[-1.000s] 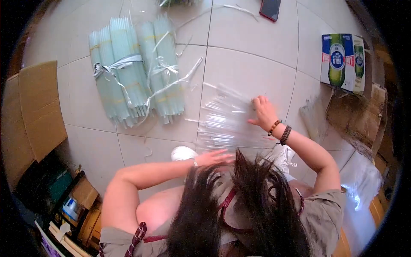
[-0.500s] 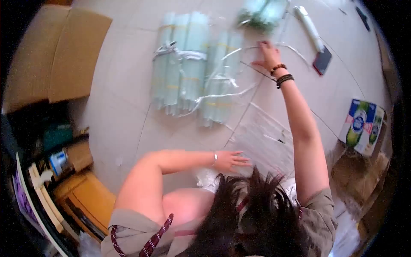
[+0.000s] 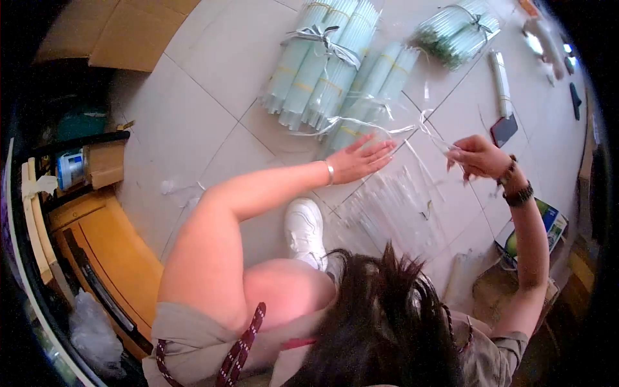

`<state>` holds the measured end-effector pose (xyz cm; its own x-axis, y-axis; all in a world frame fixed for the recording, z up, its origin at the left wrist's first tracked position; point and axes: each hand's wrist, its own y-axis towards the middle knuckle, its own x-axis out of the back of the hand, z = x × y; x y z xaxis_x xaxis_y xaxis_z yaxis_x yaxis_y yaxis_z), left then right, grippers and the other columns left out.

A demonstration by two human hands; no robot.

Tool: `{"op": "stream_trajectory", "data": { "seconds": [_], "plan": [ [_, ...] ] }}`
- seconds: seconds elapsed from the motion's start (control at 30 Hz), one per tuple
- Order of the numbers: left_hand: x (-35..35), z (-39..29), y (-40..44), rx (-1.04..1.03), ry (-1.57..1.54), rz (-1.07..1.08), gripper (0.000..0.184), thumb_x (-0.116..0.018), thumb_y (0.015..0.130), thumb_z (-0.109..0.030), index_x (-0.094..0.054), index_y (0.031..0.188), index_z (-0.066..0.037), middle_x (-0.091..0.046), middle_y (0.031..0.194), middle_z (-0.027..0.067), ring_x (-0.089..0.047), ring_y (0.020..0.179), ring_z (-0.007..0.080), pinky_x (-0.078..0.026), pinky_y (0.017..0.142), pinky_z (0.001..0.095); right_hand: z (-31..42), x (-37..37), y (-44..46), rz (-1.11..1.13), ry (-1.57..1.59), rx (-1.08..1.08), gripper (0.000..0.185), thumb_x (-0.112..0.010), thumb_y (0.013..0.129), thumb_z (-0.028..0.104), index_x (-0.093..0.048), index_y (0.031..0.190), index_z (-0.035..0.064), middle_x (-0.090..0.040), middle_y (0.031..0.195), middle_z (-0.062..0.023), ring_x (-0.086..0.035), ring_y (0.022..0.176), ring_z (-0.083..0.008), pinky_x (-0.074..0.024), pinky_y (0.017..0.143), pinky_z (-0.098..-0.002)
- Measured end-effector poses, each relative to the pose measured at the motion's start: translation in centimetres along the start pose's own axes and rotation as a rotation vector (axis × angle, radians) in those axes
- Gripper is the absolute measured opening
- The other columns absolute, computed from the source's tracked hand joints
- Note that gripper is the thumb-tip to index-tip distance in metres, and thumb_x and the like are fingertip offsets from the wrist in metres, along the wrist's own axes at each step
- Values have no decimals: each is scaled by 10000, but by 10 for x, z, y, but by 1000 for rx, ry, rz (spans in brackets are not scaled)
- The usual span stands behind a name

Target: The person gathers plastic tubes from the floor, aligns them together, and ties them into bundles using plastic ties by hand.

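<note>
A white ribbon (image 3: 403, 129) is pinched in the right hand (image 3: 478, 158) and trailed toward ten o'clock, across the nearest bundle (image 3: 385, 76). The left hand (image 3: 361, 160) is held spread at nine o'clock from the right, beside that bundle's seven o'clock end; contact cannot be told. Loose tubes (image 3: 394, 209) are seen at five o'clock from the left hand.
</note>
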<state>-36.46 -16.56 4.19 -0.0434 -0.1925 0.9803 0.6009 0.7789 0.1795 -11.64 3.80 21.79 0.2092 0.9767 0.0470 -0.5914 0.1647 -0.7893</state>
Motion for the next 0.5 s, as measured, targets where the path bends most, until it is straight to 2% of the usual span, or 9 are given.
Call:
{"op": "stream_trajectory", "data": {
  "seconds": [0.07,0.1,0.13,0.2,0.23,0.33,0.4,0.47,0.5],
  "plan": [
    [18,-6,3,33,-104,-249,636,-668,812,-376,-461,1362,-132,-356,1496,110,-259,1428,246,-101,1179,525,14,-15,-47,37,193,121,338,-569,978,319,-688,923,7,-657,715,-4,-543,478,-55,-456,445,-204],
    [41,-8,15,136,-149,-297,593,-712,784,-442,-508,1260,-153,-457,1356,94,-386,1312,252,-164,1151,529,39,-21,-76,95,133,122,334,-570,977,299,-684,943,-12,-687,767,-40,-542,472,-53,-449,433,-205],
    [62,-4,28,191,-221,-399,577,-716,780,-431,-497,1235,-153,-468,1315,90,-406,1277,249,-184,1142,536,51,-28,-99,130,175,104,326,-582,966,285,-677,911,-23,-682,749,-59,-531,456,-64,-434,419,-210],
    [103,0,54,283,-375,-603,547,-726,772,-411,-476,1183,-151,-490,1233,82,-445,1208,243,-224,1122,550,52,-46,-129,43,291,227,331,-601,952,290,-653,827,-12,-657,700,-54,-505,428,-86,-404,398,-226],
    [121,7,65,223,-388,-616,575,-757,753,-420,-464,1160,-136,-496,1160,78,-468,1152,267,-352,1050,486,45,-55,-139,-45,360,359,325,-584,960,281,-639,858,-22,-646,726,-64,-521,446,-101,-414,397,-239],
    [150,16,88,246,-744,-694,604,-801,754,-396,-465,1156,-95,-510,1161,81,-512,1072,282,-414,984,437,19,-74,-165,-297,468,607,326,-562,969,280,-630,896,-31,-640,757,-78,-545,484,-125,-433,414,-258],
    [117,16,72,418,-930,-351,634,-755,815,-337,-455,1283,-31,-609,1191,109,-618,991,258,-495,873,374,-3,-78,-188,-446,517,682,332,-556,968,286,-635,903,-30,-645,762,-83,-555,502,-133,-442,431,-264],
    [79,24,43,396,-930,-26,279,-606,926,-286,-678,1066,-55,-674,998,126,-645,917,226,-501,820,323,-27,-78,-210,-623,544,740,338,-551,968,292,-640,909,-28,-650,768,-87,-564,521,-141,-451,449,-271],
    [63,22,26,388,-1001,47,221,-575,945,-216,-691,1043,-54,-667,922,103,-635,879,217,-504,789,313,-39,-77,-223,-711,551,765,341,-548,968,295,-642,913,-28,-652,771,-89,-568,531,-145,-455,458,-274]
  ]
}}
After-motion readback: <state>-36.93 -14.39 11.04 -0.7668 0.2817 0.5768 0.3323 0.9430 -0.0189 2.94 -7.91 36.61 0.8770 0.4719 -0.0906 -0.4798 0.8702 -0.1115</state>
